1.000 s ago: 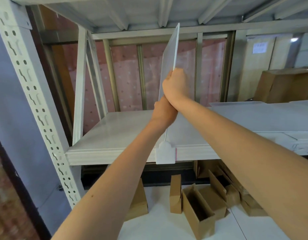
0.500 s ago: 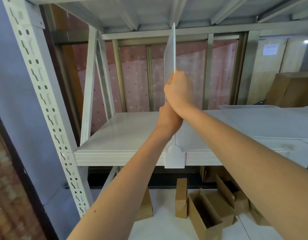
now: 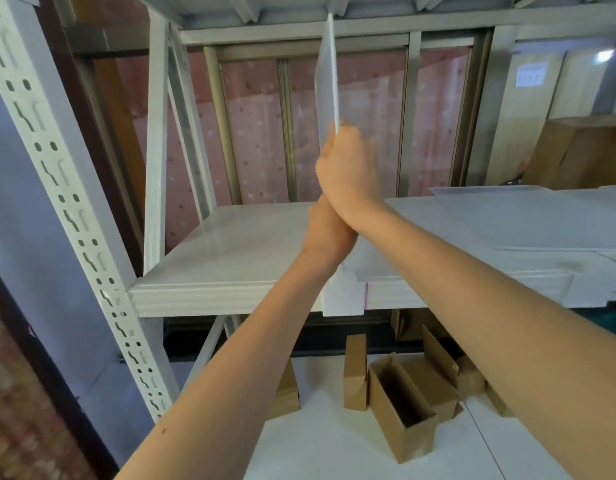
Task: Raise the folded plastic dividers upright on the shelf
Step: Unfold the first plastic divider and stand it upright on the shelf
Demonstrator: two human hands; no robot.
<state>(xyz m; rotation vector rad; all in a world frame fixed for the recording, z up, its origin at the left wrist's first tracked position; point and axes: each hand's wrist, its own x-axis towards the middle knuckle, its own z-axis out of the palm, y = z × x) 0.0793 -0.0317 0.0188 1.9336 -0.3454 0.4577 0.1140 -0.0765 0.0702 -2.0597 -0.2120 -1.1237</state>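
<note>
The plastic divider point(image 3: 326, 77) stands upright at the front edge of the white shelf point(image 3: 230, 258), its white foot clip point(image 3: 343, 296) hanging over the shelf lip and its top edge near the shelf frame above. Both hands grip its near edge, the left hand point(image 3: 329, 233) lower and the right hand point(image 3: 348, 171) above, fingers closed on it. Farther right, another clear sheet point(image 3: 528, 216) lies flat on the shelf.
</note>
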